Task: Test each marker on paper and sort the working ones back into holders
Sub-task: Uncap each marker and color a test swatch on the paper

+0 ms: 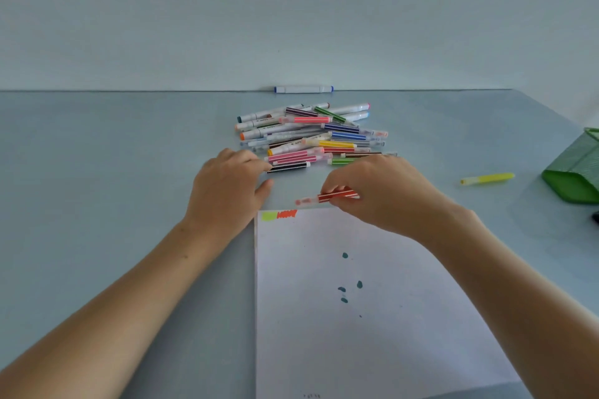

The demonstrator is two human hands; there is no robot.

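Note:
A heap of coloured markers (311, 134) lies on the blue table beyond a white paper sheet (372, 301). The sheet bears a yellow-green patch and a red scribble at its top left corner, plus some teal blots. My right hand (379, 191) pinches a capped red marker (327, 197) just above the paper's top edge, held level. My left hand (227, 185) reaches to the near left end of the heap, its fingertips at a black marker (288, 167); whether it grips it is not visible.
A green mesh holder (573, 168) lies tipped at the right edge. A yellow highlighter (487, 178) rests alone to its left. A white marker with blue ends (303, 89) lies against the back wall. A dark object (595, 217) peeks in at the right.

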